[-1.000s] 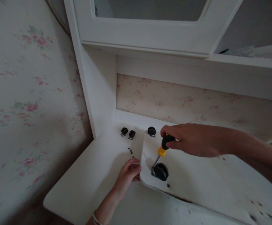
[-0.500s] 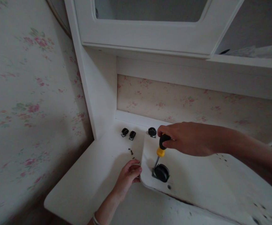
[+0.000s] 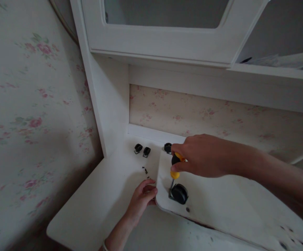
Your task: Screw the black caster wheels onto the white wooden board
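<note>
My right hand (image 3: 201,155) is closed round the yellow and black handle of a screwdriver (image 3: 175,174). Its shaft points down, almost upright, to the mounting plate of a black caster wheel (image 3: 179,194) near the corner of a white panel (image 3: 214,202). My left hand (image 3: 141,197) grips the panel's left edge, thumb on the near side and some fingers hidden. At the panel's far left corner stands another black caster (image 3: 168,147), partly behind my right hand. The screwdriver's tip is too small to make out against the plate.
Two loose casters, one on the left (image 3: 138,148) and one beside it (image 3: 146,152), lie on the white desktop (image 3: 101,195). Several small dark screws (image 3: 145,171) lie nearer. A white cabinet (image 3: 156,43) hangs above; flowered wallpaper (image 3: 33,104) covers the left wall.
My right hand has shifted slightly left and turned with the screwdriver, whose handle now stands more upright. My left hand keeps its hold on the panel edge.
</note>
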Demonstrator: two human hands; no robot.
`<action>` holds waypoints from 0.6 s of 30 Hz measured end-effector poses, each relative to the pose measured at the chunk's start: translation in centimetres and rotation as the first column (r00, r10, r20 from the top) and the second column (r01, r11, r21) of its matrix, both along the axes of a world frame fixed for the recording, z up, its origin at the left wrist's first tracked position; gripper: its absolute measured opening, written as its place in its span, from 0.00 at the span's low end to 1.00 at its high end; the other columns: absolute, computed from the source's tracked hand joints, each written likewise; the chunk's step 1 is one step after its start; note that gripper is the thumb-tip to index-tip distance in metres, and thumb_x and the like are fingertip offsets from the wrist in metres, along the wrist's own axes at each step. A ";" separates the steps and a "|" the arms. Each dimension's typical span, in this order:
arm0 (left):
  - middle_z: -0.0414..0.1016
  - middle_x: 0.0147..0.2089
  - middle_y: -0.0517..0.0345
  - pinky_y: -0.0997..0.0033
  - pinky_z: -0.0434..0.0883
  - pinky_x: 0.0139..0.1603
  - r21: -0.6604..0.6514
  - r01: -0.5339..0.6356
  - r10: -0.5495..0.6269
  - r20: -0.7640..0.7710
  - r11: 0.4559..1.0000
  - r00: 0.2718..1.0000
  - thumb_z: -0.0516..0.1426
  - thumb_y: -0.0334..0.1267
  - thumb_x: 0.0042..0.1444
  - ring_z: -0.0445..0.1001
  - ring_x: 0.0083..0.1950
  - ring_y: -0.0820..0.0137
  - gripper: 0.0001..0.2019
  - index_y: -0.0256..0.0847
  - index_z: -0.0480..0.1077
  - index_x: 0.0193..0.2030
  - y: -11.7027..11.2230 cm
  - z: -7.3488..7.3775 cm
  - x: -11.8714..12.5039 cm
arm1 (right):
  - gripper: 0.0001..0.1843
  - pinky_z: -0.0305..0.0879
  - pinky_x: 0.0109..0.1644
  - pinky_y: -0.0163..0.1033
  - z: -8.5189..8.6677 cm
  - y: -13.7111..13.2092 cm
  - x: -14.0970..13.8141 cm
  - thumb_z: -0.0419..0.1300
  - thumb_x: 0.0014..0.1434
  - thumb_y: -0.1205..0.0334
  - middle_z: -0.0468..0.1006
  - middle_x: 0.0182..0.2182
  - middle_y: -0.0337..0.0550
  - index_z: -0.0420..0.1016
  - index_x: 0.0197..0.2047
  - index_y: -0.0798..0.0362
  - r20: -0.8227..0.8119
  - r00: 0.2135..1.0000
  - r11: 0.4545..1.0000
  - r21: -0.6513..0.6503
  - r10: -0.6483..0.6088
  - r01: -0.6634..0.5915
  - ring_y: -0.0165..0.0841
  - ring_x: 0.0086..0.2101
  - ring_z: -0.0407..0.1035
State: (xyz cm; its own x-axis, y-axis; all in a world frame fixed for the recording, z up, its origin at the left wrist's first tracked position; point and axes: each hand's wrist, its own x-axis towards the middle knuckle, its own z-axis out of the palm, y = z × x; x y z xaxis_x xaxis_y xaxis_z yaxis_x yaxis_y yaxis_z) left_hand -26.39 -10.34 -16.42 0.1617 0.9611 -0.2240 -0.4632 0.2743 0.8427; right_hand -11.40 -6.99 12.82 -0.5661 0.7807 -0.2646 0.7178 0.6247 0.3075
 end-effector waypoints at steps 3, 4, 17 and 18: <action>0.75 0.37 0.54 0.66 0.74 0.37 -0.004 -0.004 0.004 -0.004 1.000 1.000 0.68 0.44 0.46 0.75 0.38 0.65 0.24 0.38 0.69 0.48 -0.1 0.3 0.0 | 0.24 0.58 0.31 0.43 -0.2 -0.2 -0.8 0.52 0.62 0.40 0.77 0.29 0.50 0.76 0.41 0.52 0.018 0.998 0.997 0.051 0.055 -0.056 0.45 0.32 0.73; 0.75 0.37 0.55 0.66 0.74 0.37 -0.004 -0.004 0.004 -0.005 1.000 1.000 0.68 0.44 0.46 0.75 0.38 0.65 0.24 0.38 0.69 0.48 -0.2 0.4 0.0 | 0.25 0.59 0.31 0.43 -0.3 -0.2 -1.0 0.52 0.62 0.39 0.77 0.28 0.50 0.76 0.40 0.53 0.018 0.997 0.995 0.067 0.069 -0.070 0.46 0.32 0.74; 0.75 0.38 0.56 0.71 0.73 0.30 0.031 0.120 -0.115 -0.130 0.992 0.985 0.63 0.51 0.52 0.76 0.33 0.69 0.28 0.40 0.64 0.55 -0.4 -0.4 0.3 | 0.26 0.53 0.29 0.39 -1.2 -1.0 1.4 0.46 0.64 0.40 0.75 0.26 0.47 0.73 0.38 0.53 -0.186 0.983 0.996 0.093 0.002 0.016 0.39 0.27 0.71; 0.74 0.34 0.58 0.73 0.71 0.24 0.029 0.157 -0.150 -0.168 0.987 0.974 0.61 0.53 0.53 0.74 0.27 0.71 0.27 0.40 0.64 0.54 -0.5 -0.5 0.5 | 0.25 0.52 0.28 0.39 -1.2 -1.2 1.9 0.46 0.65 0.41 0.75 0.25 0.46 0.73 0.36 0.52 -0.223 0.975 0.993 0.104 -0.022 0.047 0.37 0.26 0.69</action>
